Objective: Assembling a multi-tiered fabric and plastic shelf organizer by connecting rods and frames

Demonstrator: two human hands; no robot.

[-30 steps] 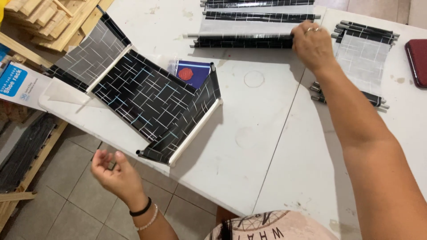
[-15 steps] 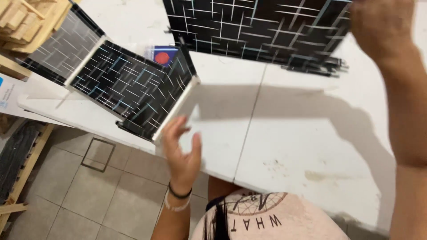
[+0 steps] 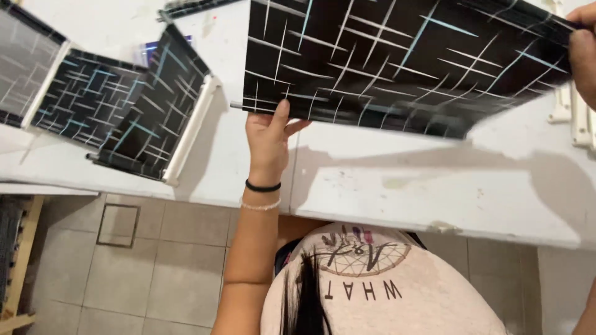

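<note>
While both hands gripped it, the scene read so:
Panel: black sheet with pale crossing lines (image 3: 397,59), held up over the white counter (image 3: 434,192).
Left hand (image 3: 268,133): closed on its near-left corner.
Right hand (image 3: 583,53): pinched the far-right edge.
Handling: best kept level, grip even.
Containers: none seen; a folded patterned assembly (image 3: 112,105) lay left.

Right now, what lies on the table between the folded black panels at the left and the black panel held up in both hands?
In the head view, only bare white tabletop: the folded panels end at a white edge strip, then nothing until the left hand under the held panel.
</note>
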